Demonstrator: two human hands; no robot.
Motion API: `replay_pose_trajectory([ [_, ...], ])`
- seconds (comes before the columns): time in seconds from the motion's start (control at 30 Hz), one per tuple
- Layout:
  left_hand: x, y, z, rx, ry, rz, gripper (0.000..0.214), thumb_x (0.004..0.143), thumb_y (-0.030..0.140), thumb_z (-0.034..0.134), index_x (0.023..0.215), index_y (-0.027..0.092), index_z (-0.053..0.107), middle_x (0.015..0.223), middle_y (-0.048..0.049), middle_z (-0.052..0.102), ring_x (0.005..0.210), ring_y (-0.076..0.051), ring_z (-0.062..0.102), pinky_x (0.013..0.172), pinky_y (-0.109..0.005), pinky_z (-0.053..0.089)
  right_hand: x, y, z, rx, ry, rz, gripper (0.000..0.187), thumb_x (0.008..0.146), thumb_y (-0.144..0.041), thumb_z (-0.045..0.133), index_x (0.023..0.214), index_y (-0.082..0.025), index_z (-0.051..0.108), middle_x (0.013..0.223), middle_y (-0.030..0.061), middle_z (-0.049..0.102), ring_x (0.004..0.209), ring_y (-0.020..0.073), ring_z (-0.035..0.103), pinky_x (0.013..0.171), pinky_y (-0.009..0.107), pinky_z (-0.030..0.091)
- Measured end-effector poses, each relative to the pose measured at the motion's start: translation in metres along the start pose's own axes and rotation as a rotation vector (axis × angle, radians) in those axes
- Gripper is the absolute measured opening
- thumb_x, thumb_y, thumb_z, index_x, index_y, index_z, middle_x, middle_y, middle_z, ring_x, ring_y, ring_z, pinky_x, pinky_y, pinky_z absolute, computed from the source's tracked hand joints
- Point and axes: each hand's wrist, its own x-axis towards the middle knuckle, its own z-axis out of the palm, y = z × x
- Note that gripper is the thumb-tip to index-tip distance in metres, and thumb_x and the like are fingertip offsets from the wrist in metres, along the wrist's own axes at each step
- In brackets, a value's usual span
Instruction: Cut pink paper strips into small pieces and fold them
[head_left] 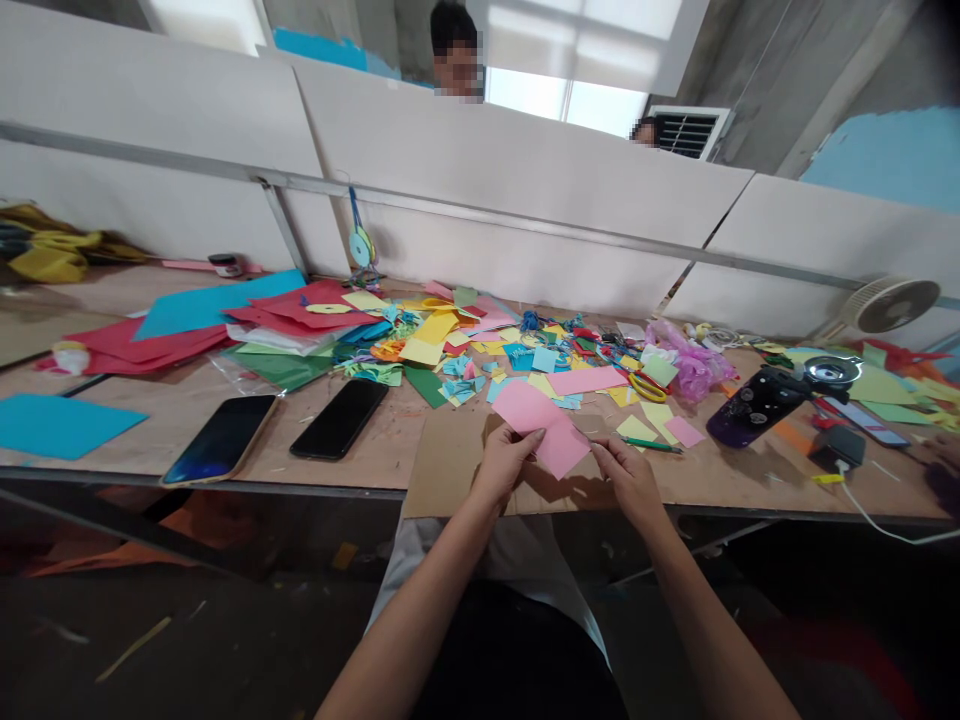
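A bent piece of pink paper [559, 447] is held up over the brown cardboard sheet [442, 455] at the table's front edge. My left hand [504, 462] pinches it at its left side, thumb on top. At the paper's right edge, the fingers of my right hand [624, 475] are closed on it. A green pencil [651, 445] lies just beyond my right hand. Small yellow and pink paper squares [684, 432] rest close by. Past the held paper lie a flat pink strip [586, 380] and yellow-handled scissors [646, 386].
Two phones [221, 440] [340, 418] lie to the left, near a blue sheet [67, 425]. Paper scraps [442, 345] cover the middle. A dark bottle [757, 405], a charger [836, 450] and a small fan [891, 305] stand right. Two people show behind the white partition [510, 150].
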Motion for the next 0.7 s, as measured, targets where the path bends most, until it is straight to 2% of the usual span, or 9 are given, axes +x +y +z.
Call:
replay_pose_trajectory([
  [0.33, 0.0003, -0.0022, -0.0008, -0.017, -0.027, -0.011, 0.045, 0.053, 0.044, 0.091, 0.077, 0.011, 0.072, 0.066, -0.0016, 0.065, 0.055, -0.009, 0.048, 0.054, -0.022, 0.036, 0.0014, -0.001, 0.0021, 0.031, -0.006, 0.005, 0.035, 0.092, -0.049, 0.053, 0.098, -0.019, 0.07, 0.079, 0.0016, 0.064, 0.069, 0.0181, 0.055, 0.061, 0.027, 0.04],
  [0.7, 0.0012, -0.0047, -0.0028, -0.013, -0.054, -0.014, 0.048, 0.055, 0.045, 0.09, 0.085, 0.011, 0.074, 0.073, -0.0042, 0.068, 0.06, -0.01, 0.052, 0.057, -0.023, 0.038, 0.0015, -0.001, 0.0051, 0.042, 0.007, 0.007, 0.036, 0.092, -0.049, 0.054, 0.098, -0.019, 0.072, 0.069, -0.0009, 0.059, 0.063, 0.0164, 0.052, 0.059, 0.027, 0.038],
])
